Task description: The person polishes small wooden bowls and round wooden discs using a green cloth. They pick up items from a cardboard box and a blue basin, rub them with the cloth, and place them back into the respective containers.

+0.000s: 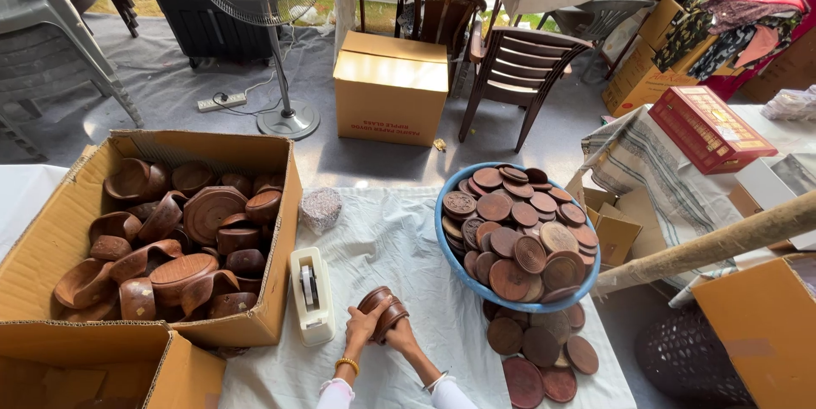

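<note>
Keep the left hand (pixel 364 324) and right hand (pixel 399 337) closed snugly round the small round wooden box (pixel 381 307) low over the near middle of the white-clothed counter (pixel 399 239), seating its halves squarely, clear of the tape dispenser (pixel 311 294) just left.

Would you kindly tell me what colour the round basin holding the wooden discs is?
The round plastic basin is blue, seen best in the head view.
</note>
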